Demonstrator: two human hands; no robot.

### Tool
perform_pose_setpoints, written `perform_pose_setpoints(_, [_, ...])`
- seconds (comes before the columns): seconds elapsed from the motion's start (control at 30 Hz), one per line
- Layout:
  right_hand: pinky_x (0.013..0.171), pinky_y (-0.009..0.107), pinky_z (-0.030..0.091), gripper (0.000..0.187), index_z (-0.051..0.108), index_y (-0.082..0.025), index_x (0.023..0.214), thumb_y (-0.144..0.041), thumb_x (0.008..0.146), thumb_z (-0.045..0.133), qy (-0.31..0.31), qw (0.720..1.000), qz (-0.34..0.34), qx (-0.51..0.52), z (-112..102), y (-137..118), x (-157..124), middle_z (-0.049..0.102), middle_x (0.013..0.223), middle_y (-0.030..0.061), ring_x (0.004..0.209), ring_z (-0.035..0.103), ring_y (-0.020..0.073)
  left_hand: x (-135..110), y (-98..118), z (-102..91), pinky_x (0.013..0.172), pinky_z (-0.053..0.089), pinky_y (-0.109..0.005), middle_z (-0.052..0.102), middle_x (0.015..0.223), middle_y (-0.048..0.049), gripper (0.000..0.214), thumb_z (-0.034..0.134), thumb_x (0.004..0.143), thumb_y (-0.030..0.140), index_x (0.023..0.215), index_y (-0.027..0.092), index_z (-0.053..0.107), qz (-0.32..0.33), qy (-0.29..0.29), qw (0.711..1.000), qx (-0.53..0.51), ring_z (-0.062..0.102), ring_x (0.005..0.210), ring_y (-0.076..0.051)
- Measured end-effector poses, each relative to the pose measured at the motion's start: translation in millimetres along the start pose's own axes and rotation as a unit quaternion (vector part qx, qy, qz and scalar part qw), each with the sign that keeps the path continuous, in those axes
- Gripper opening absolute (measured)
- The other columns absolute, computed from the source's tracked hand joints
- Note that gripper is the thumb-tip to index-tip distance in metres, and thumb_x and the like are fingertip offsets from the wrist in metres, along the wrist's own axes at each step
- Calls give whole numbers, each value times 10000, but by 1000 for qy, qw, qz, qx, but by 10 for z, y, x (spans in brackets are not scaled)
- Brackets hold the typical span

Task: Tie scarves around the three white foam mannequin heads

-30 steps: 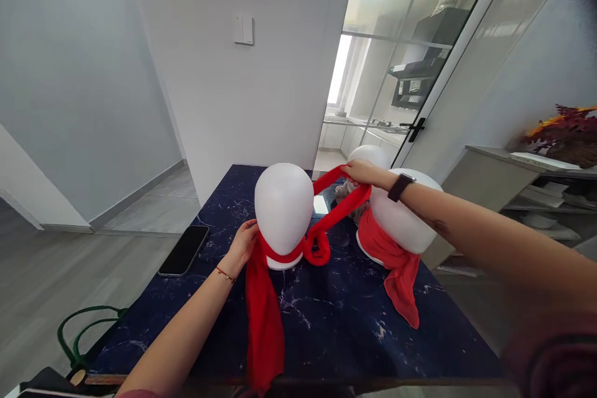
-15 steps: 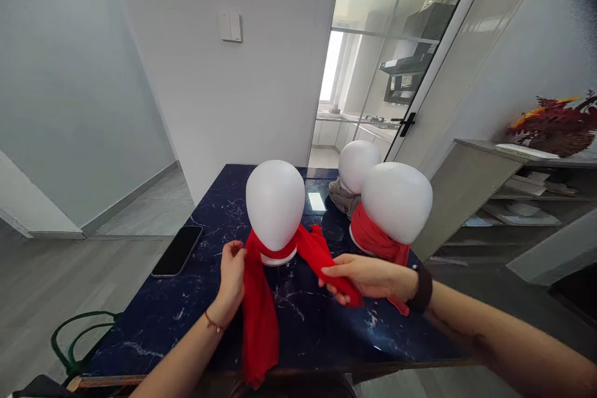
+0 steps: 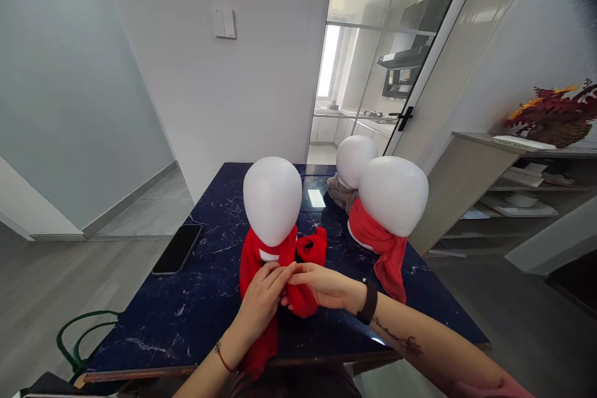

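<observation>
A white mannequin head (image 3: 273, 199) stands upright near the middle of the dark blue marbled table (image 3: 200, 305). Around its neck lies a red scarf (image 3: 252, 255), one end hanging down in front toward the table edge and the rest bunched at the right. My left hand (image 3: 268, 292) and my right hand (image 3: 321, 286) meet just below the head's chin, fingertips touching. Both have closed on the red scarf, its cloth passing beneath and between them. The fingers partly hide where the two ends come together.
At the right stand a second white head with a red scarf (image 3: 389, 245) and, behind it, a third head (image 3: 357, 158) with a grey-brown cloth (image 3: 340, 193). A black phone (image 3: 178, 250) lies on the left. A glass door (image 3: 364, 74) and shelves (image 3: 504, 199) are beyond.
My hands have come together below the chin, the left moving right and the right moving left, drawing the scarf's two sides inward across the front of the neck.
</observation>
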State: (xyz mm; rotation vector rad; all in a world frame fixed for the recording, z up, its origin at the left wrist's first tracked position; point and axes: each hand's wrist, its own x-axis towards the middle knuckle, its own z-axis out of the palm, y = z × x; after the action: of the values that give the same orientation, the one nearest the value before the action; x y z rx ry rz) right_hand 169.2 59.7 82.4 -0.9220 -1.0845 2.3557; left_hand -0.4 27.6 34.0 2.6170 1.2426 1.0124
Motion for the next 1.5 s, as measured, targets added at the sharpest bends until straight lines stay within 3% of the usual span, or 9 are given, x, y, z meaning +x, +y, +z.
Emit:
perform_pose_setpoints(0.17, [577, 203, 403, 695, 449, -188, 1195, -423, 630, 778, 70, 966, 35, -247, -262, -37, -298, 580, 823, -31, 652, 537, 85, 74, 19, -55, 761, 534, -331, 662, 956, -72, 256, 446, 902, 143, 1085, 171, 623, -3, 31, 999, 34, 548, 893, -196])
perform_pose_setpoints(0.37, [501, 195, 340, 471, 612, -130, 828, -467, 557, 799, 7, 783, 65, -619, -521, -423, -1008, 530, 669, -33, 586, 457, 90, 23, -72, -60, 789, 538, -327, 662, 967, -61, 227, 464, 899, 146, 1043, 173, 636, -31, 55, 997, 44, 567, 918, -190])
perform_pose_setpoints(0.57, [492, 201, 489, 568, 541, -121, 1025, -452, 629, 778, -175, 913, 115, -350, -348, -750, -1566, 618, 708, -3, 532, 582, 105, 57, -10, -21, 871, 517, -390, 660, 1017, -55, 308, 464, 873, 96, 1110, 214, 622, -69, 18, 997, -7, 565, 990, -208])
perform_pose_setpoints(0.67, [477, 186, 493, 427, 524, -123, 984, -431, 746, 701, -215, 931, 83, -281, -110, -732, -1438, 627, 678, 6, 488, 576, 86, 74, 229, -25, 1030, 407, -455, 541, 1297, -76, 580, 569, 808, 113, 1350, 258, 424, -80, 8, 992, -92, 452, 1223, -239])
perform_pose_setpoints(0.77, [496, 162, 485, 302, 534, -121, 916, -397, 829, 621, -251, 925, 43, -281, 140, -698, -1191, 637, 683, 16, 484, 562, 62, 40, 506, -65, 1093, 317, -452, 352, 1463, -111, 800, 673, 746, 205, 1435, 250, 269, -86, -13, 971, -221, 307, 1347, -270])
perform_pose_setpoints(0.9, [486, 168, 479, 296, 511, -127, 965, -379, 843, 608, -276, 934, 35, -223, 320, -708, -993, 646, 687, 11, 448, 540, 53, -27, 639, -181, 878, 460, -341, 640, 1067, -95, 292, 537, 851, 273, 1124, 184, 593, -153, -29, 910, -384, 568, 1016, -227])
perform_pose_setpoints(1.13, [413, 143, 419, 508, 450, -168, 1181, -345, 771, 692, -183, 947, 94, -248, 90, -857, -1117, 675, 734, 12, 406, 517, 43, -159, 252, -472, 563, 340, -195, 519, 663, 26, 121, 558, 799, 240, 706, 165, 580, -295, 159, 834, -438, 420, 614, -104])
perform_pose_setpoints(1.23, [428, 141, 417, 692, 386, -200, 1304, -325, 721, 736, -97, 921, 104, -364, -32, -1078, -1219, 685, 799, 13, 467, 562, 58, -178, 85, -536, 524, 310, -194, 460, 617, 40, 143, 576, 792, 271, 695, 166, 569, -321, 200, 802, -462, 363, 560, -90])
perform_pose_setpoints(1.5, [471, 154, 368, 221, 655, -117, 764, -338, 766, 667, 10, 836, -12, -548, 56, -2103, -1253, 589, 602, -24, 498, 493, 46, -11, -187, -715, 543, 349, -213, 452, 527, 43, 258, 608, 779, 330, 599, 164, 525, -345, 254, 724, -541, 401, 523, -88])
